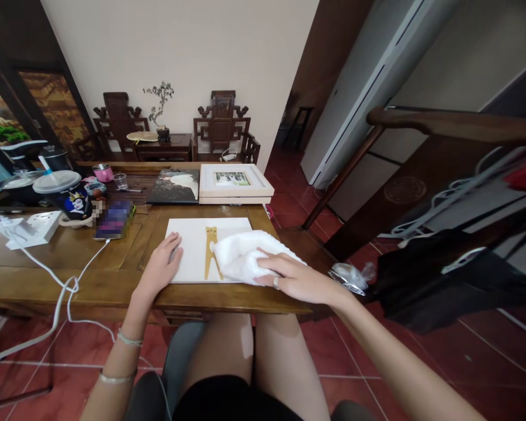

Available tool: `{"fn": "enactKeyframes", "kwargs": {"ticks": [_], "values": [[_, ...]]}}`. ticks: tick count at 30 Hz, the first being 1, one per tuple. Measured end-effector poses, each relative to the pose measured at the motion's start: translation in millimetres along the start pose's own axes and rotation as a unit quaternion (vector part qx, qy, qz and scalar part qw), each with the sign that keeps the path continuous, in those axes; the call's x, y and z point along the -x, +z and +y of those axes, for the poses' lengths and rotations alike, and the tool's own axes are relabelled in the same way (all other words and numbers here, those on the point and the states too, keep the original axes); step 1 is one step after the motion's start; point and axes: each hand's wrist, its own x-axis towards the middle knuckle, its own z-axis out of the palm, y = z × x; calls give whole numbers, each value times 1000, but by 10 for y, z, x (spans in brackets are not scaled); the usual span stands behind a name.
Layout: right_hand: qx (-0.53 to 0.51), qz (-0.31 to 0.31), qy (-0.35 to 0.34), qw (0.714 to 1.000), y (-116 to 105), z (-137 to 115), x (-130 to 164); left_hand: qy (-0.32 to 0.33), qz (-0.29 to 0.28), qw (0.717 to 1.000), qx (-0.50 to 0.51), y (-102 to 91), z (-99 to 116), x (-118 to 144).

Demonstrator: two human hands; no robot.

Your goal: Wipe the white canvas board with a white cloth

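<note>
Both hands (160, 266) press cloth (241, 257) and, seemingly, canvas (193, 248).

Single head-worn view, looking forward and down from a seated spot, close over the near edge of the wooden table (114, 292). Far wall (193, 52) ahead; wide-angle, edges bowed. No second view.

White cloth (241, 257) bunched on a flat white canvas (193, 251) bearing a golden-tan cat figure, near the table's front edge
</note>
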Motion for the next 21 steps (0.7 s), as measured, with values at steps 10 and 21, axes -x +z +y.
{"fn": "enactKeyframes", "kwargs": {"ticks": [10,21], "values": [[-61,87,-16,994,-116,308,-563,0,5,1000,0,5,-23,4],[-24,166,-12,986,-135,339,-1067,5,10,1000,0,3,-25,-2]]}}
